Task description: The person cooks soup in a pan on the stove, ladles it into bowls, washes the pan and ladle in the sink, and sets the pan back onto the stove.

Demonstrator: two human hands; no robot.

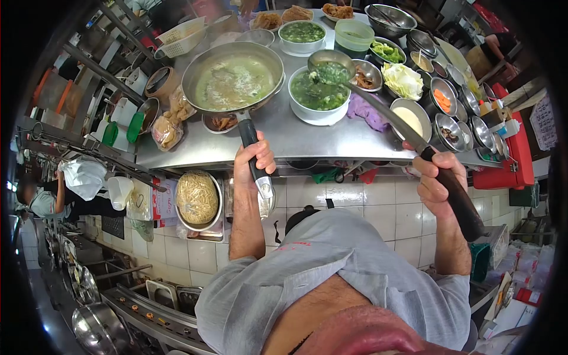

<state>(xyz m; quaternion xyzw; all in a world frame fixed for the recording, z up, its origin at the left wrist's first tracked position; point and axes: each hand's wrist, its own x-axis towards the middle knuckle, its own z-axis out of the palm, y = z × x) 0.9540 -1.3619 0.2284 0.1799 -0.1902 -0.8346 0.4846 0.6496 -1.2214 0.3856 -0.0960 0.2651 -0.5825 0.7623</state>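
Observation:
My left hand (254, 158) is wrapped round the black handle of a wok (234, 74), whose pale green, frothy liquid lies over the metal bottom. In my right hand (438, 180) is the dark handle of a long ladle (395, 117). The ladle's bowl, filled with green soup, is over a white bowl of green soup (319, 97) standing on a white plate (319, 120). Whether the ladle touches the soup I cannot tell. Beside that bowl lies a purple cloth (368, 112).
Behind stand a second soup bowl (302, 33) and a translucent tub (354, 38). Several metal bowls of ingredients, with cabbage (402, 81) and carrot (442, 100), crowd the right. Bagged food (168, 131) sits left of the wok. Below the counter edge is a tub of noodles (197, 200).

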